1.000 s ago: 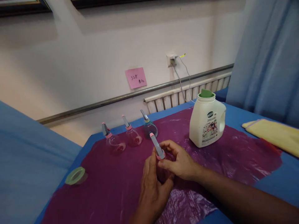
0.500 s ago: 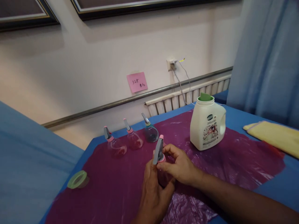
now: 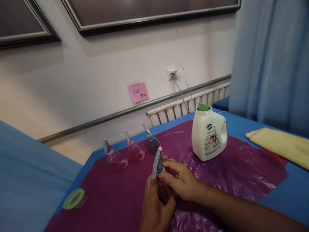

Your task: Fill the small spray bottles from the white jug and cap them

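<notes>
A clear spray bottle with a grey and pink trigger head (image 3: 158, 162) stands upright between my hands, low in the middle of the view. My left hand (image 3: 155, 206) is wrapped round its body from the left. With thumb and fingers my right hand (image 3: 182, 180) grips the pink collar below the trigger; the fingertips behind it are partly hidden. Beyond my hands three more spray bottles stand in a row: a pink-collared one (image 3: 117, 159), a second pink-collared one (image 3: 135, 152) and a teal one (image 3: 152, 144).
A cream jug (image 3: 209, 135) with a green spout stands right of my hands. Far left lies a green-rimmed container (image 3: 74, 198). Purple plastic sheeting (image 3: 116, 196) covers the blue table (image 3: 277, 206). A yellow cloth (image 3: 280, 141) lies at the right; behind are a radiator (image 3: 178, 110) and wall socket (image 3: 172, 75).
The view has tilted up slightly, so everything sits a little lower and further left in the picture. Both hands keep their hold on the spray bottle.
</notes>
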`<state>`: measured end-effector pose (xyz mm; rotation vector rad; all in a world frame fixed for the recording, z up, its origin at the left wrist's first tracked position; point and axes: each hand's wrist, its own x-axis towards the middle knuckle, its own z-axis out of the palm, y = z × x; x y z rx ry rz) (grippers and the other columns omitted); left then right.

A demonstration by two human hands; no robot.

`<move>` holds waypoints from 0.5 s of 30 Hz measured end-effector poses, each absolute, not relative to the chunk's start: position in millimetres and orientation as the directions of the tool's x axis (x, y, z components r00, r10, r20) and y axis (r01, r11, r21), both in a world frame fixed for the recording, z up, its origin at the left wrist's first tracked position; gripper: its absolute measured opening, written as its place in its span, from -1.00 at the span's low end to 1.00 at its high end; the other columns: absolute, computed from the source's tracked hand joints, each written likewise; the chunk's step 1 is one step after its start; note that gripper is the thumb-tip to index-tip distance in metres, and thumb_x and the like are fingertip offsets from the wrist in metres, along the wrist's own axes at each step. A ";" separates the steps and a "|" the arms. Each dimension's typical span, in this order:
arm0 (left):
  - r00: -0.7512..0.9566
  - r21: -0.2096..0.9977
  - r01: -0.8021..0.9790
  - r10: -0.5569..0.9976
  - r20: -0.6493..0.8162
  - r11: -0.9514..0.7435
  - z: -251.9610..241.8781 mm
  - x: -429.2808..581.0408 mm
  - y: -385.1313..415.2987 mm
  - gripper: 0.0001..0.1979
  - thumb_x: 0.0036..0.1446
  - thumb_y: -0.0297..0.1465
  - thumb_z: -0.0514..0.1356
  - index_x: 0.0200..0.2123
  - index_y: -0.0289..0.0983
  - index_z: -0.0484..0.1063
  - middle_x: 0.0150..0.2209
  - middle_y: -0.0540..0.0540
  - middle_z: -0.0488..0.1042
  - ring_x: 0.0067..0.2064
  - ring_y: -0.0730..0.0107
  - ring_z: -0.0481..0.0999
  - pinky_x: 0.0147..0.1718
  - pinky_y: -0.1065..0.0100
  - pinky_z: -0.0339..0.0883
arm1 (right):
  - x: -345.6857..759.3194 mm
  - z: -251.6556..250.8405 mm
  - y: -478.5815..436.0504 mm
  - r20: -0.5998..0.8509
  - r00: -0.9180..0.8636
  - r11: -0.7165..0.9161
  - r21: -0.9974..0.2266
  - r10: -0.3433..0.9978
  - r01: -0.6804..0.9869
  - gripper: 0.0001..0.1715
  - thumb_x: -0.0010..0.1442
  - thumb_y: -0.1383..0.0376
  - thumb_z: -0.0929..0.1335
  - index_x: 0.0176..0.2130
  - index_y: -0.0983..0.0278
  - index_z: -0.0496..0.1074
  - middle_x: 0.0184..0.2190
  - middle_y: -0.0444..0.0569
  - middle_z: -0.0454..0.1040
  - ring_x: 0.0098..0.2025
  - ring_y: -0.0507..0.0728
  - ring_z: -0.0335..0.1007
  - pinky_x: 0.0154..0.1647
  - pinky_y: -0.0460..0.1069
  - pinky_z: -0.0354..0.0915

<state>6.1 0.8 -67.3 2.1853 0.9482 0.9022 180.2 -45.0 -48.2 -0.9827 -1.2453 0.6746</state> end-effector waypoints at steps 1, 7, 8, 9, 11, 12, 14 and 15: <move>0.519 0.719 0.389 0.781 0.346 -0.577 -66.7 6.4 0.4 -0.34 0.29 -0.20 0.44 0.42 -0.08 0.45 0.22 -0.25 0.63 0.22 -0.14 0.69 0.13 -0.07 0.67 | 179.8 -49.8 -43.5 0.445 0.241 0.442 -0.894 0.863 0.068 -0.74 0.45 0.08 0.50 -0.01 0.18 0.68 -0.06 -0.02 0.67 0.00 0.18 0.56 0.14 0.08 0.42; 0.546 0.705 0.406 0.773 0.323 -0.582 -61.4 7.1 -6.5 -0.37 0.33 -0.25 0.41 0.42 -0.09 0.41 0.26 -0.24 0.56 0.27 -0.09 0.64 0.20 -0.07 0.60 | 174.0 -60.1 -36.5 0.286 0.359 0.337 -0.937 0.889 -0.088 -0.60 0.14 0.08 0.67 -0.11 0.20 0.67 -0.08 0.01 0.70 0.02 0.24 0.58 0.27 0.18 0.43; 0.548 0.703 0.410 0.773 0.320 -0.581 -60.9 7.2 -7.5 -0.37 0.32 -0.25 0.41 0.41 -0.10 0.41 0.25 -0.24 0.56 0.26 -0.08 0.63 0.20 -0.06 0.60 | 173.2 -60.9 -36.2 0.274 0.371 0.330 -0.939 0.887 -0.095 -0.59 0.11 0.08 0.68 -0.13 0.20 0.66 -0.10 0.01 0.70 0.03 0.25 0.59 0.29 0.19 0.43; 0.545 0.703 0.416 0.776 0.315 -0.577 -60.5 7.3 -8.3 -0.38 0.32 -0.26 0.41 0.40 -0.11 0.40 0.25 -0.24 0.55 0.25 -0.07 0.63 0.19 -0.06 0.59 | 172.6 -61.3 -36.3 0.269 0.379 0.327 -0.940 0.885 -0.097 -0.57 0.08 0.08 0.69 -0.14 0.20 0.65 -0.11 0.00 0.70 0.04 0.25 0.60 0.31 0.21 0.42; 0.540 0.705 0.427 0.785 0.304 -0.566 -59.3 8.0 -9.9 -0.38 0.31 -0.26 0.42 0.38 -0.12 0.40 0.23 -0.23 0.55 0.24 -0.06 0.63 0.16 -0.05 0.59 | 171.9 -61.4 -37.7 0.269 0.373 0.327 -0.940 0.888 -0.099 -0.56 0.07 0.10 0.69 -0.12 0.20 0.65 -0.10 0.00 0.71 0.06 0.26 0.60 0.34 0.23 0.42; 0.536 0.710 0.430 0.790 0.297 -0.558 -58.3 8.6 -10.7 -0.39 0.31 -0.26 0.42 0.37 -0.11 0.41 0.22 -0.22 0.55 0.23 -0.06 0.63 0.16 -0.04 0.59 | 172.0 -61.3 -39.1 0.274 0.365 0.329 -0.939 0.890 -0.098 -0.57 0.09 0.11 0.68 -0.10 0.19 0.65 -0.07 0.01 0.71 0.07 0.26 0.61 0.34 0.23 0.42; 0.530 0.723 0.432 0.800 0.280 -0.539 -55.8 10.1 -12.4 -0.39 0.29 -0.26 0.44 0.36 -0.10 0.42 0.23 -0.21 0.55 0.23 -0.06 0.63 0.17 -0.05 0.58 | 172.9 -61.1 -43.2 0.296 0.337 0.339 -0.938 0.894 -0.075 -0.57 0.15 0.15 0.65 -0.01 0.18 0.65 0.01 0.02 0.71 0.11 0.25 0.62 0.34 0.22 0.44; 0.529 0.729 0.432 0.804 0.272 -0.531 -54.6 11.0 -13.3 -0.38 0.28 -0.25 0.45 0.37 -0.10 0.43 0.24 -0.21 0.55 0.24 -0.06 0.63 0.18 -0.06 0.57 | 174.0 -61.0 -45.8 0.318 0.323 0.351 -0.935 0.891 -0.047 -0.57 0.21 0.15 0.62 0.05 0.17 0.65 0.06 0.03 0.71 0.15 0.25 0.61 0.34 0.22 0.44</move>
